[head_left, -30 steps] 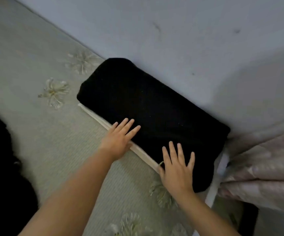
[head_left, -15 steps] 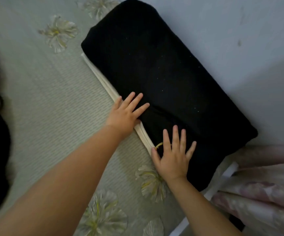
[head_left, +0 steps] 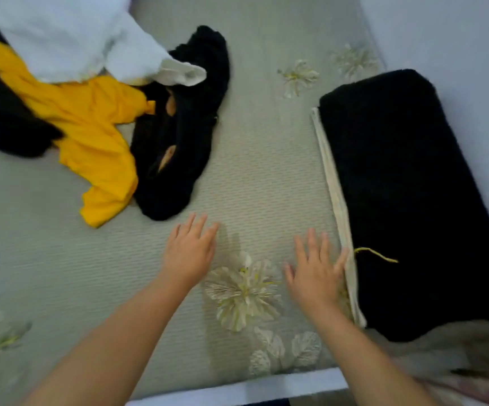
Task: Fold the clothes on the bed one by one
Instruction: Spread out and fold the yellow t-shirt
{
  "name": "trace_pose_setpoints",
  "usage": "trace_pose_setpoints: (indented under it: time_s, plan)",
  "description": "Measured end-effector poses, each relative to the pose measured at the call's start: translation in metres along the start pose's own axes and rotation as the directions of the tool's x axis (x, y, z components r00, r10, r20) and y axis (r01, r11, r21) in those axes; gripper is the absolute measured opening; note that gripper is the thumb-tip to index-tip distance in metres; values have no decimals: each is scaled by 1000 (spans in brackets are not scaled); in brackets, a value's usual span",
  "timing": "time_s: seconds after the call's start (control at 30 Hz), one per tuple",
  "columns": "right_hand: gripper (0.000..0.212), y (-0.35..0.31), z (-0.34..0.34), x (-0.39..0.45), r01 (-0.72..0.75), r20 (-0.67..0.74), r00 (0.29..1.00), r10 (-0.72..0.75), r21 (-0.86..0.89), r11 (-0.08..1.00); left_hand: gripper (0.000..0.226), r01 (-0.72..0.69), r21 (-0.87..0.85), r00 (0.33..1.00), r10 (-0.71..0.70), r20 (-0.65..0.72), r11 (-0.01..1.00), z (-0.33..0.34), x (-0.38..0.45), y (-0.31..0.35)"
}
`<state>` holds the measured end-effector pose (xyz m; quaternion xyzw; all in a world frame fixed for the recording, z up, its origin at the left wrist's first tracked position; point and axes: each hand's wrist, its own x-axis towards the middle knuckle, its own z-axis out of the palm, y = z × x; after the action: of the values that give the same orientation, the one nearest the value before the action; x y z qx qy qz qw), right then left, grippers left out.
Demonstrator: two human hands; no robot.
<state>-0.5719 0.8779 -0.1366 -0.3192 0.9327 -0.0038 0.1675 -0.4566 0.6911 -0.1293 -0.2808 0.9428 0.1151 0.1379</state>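
Note:
A folded black garment (head_left: 407, 194) lies on top of a folded cream one (head_left: 337, 200) at the right of the bed, against the wall. My right hand (head_left: 313, 271) hovers flat and empty beside the stack's near left edge, fingers spread. My left hand (head_left: 189, 247) is also flat and empty over the bare bedsheet (head_left: 252, 171). At the upper left lies a heap of unfolded clothes: a yellow shirt (head_left: 91, 139), a black garment (head_left: 179, 142), a white garment (head_left: 70, 33) and another black piece (head_left: 0, 118).
The wall (head_left: 457, 39) runs along the right of the bed. The bed's near edge (head_left: 237, 388) is at the bottom. A pink patterned cloth (head_left: 472, 376) lies at the bottom right corner.
Both hands have come off the folded black garment and moved left onto the bedsheet. The view has swung left, bringing the heap of unfolded clothes into sight.

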Motion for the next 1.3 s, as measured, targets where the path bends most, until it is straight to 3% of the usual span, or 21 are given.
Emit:
trace_pose_setpoints:
  time_s: [0.07,0.23,0.4,0.57,0.7,0.8,0.87,0.97,1.03,1.13,1.23,1.3]
  plan:
    - [60,-50,-3,3,159,27,987,-158,-17,987,46,101,-21,993,-102,-56,995,-11,-22,-43]
    - [55,-161,-10,17,412,-86,907,-413,-34,911,41,274,-133,935,-297,-194,952,-22,-69,-147]
    - [48,-233,5,43,480,-13,877,-481,-37,877,44,402,-216,883,-439,-165,890,-2,-102,-235]
    - [49,-303,10,68,468,-21,881,-473,-114,876,47,457,-296,862,-500,-86,839,26,-115,-317]
    - [52,-351,20,96,445,-36,887,-461,-206,871,71,427,-312,886,-462,-41,849,42,-120,-360]
    - [53,-390,32,118,370,-110,910,-401,-222,902,60,375,-317,900,-424,-99,871,50,-122,-369]
    - [53,-410,42,134,282,-85,947,-309,-235,930,56,360,-316,910,-406,-91,878,53,-122,-371]
    - [31,-425,48,153,169,-99,975,-201,-261,950,57,326,-319,922,-374,-100,890,57,-122,-376]
    - [22,-429,45,154,173,-124,973,-193,-151,973,65,328,-303,929,-363,-68,895,56,-123,-379]
    - [18,-427,37,123,310,-95,949,-301,108,945,66,320,-321,932,-358,-64,891,53,-123,-379]
    - [28,-398,25,67,276,73,944,-323,365,889,53,303,-353,935,-348,-69,885,45,-122,-377]
    - [17,-360,21,29,173,288,904,-316,429,887,47,287,-362,935,-341,-96,887,42,-126,-370]
